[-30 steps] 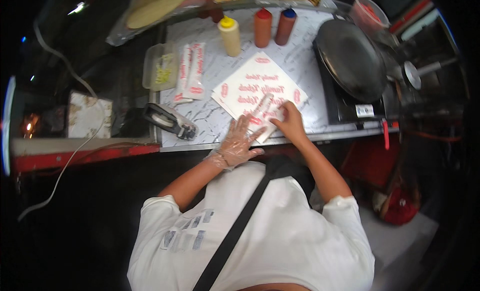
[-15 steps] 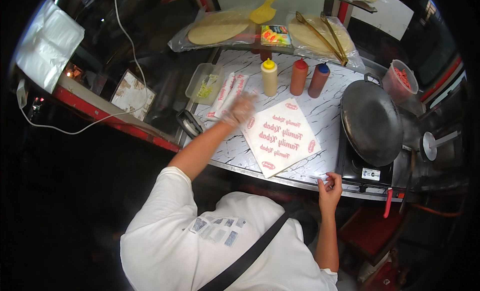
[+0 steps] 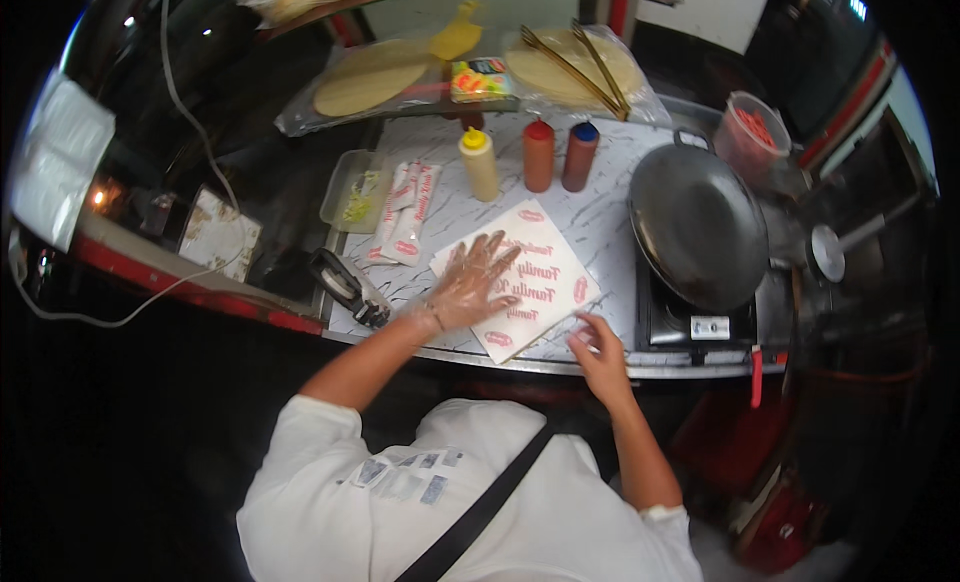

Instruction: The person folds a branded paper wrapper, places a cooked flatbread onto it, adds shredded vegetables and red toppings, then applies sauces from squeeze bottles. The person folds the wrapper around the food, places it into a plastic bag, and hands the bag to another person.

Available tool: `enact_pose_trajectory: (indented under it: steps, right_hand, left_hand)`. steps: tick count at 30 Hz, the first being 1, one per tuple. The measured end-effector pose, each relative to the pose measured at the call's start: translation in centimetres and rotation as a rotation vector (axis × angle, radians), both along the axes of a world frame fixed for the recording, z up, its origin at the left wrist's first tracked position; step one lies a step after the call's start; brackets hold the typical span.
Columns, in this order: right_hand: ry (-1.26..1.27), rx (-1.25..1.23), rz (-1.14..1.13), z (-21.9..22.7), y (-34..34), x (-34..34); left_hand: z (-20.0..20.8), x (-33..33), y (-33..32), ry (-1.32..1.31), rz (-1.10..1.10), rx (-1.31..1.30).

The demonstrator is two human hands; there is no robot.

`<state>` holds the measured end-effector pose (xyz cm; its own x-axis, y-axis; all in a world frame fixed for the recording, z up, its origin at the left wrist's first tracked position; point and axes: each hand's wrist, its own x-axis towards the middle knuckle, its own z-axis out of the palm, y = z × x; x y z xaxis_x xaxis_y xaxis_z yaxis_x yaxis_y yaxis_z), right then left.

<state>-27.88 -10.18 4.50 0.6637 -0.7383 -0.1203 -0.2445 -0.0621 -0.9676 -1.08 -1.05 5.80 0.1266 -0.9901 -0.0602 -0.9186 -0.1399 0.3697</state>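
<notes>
My left hand (image 3: 478,282), in a clear plastic glove, lies on a sheet of white wrapping paper (image 3: 535,247) printed in red. Its fingers are spread across the paper. Close to the paper's lower right edge hovers my bare right hand (image 3: 600,352), thumb and fingers apart and nothing visible in them. Left of the paper are paper-wrapped rolls (image 3: 405,222), side by side. A clear plastic tub (image 3: 340,217) with shredded greens sits beyond them. A black and grey device (image 3: 350,287) lies by my left forearm.
Behind the paper stand a yellow-capped bottle (image 3: 480,167), a red bottle (image 3: 538,160) and a blue-capped bottle (image 3: 580,160). A black pan (image 3: 695,227) rests on a stove (image 3: 670,327) at right. Flatbreads (image 3: 370,79) and tongs (image 3: 575,72) lie on the far shelf.
My left hand has moved from the wrapped rolls onto the wrapping paper. My right hand has come closer to the paper's edge. The whole view has shifted, with things appearing further left.
</notes>
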Motion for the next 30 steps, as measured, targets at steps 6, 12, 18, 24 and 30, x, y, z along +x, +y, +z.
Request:
enact_pose_trajectory:
  steps: [6,12,18,24,30]
  right_hand:
    - [-0.232,0.213,0.2,2.2,-0.2,7.7]
    - [-0.302,0.12,0.065,5.5,-0.8,12.7]
    - [-0.309,0.2,-0.055,8.7,-1.8,17.5]
    - [-0.181,0.118,-0.092,10.4,-1.4,20.1]
    - [0.044,-0.054,0.395,10.5,-0.8,21.9]
  left_hand:
    - [3.2,-2.2,3.0,0.351,-0.02,-0.339]
    - [6.2,0.0,6.7,-0.252,-0.016,-0.28]
    - [6.7,1.7,7.7,-0.388,-0.109,-0.273]
    - [7.0,2.8,8.5,-0.376,-0.211,-0.265]
    - [6.9,3.2,9.6,-0.4,-0.199,-0.216]
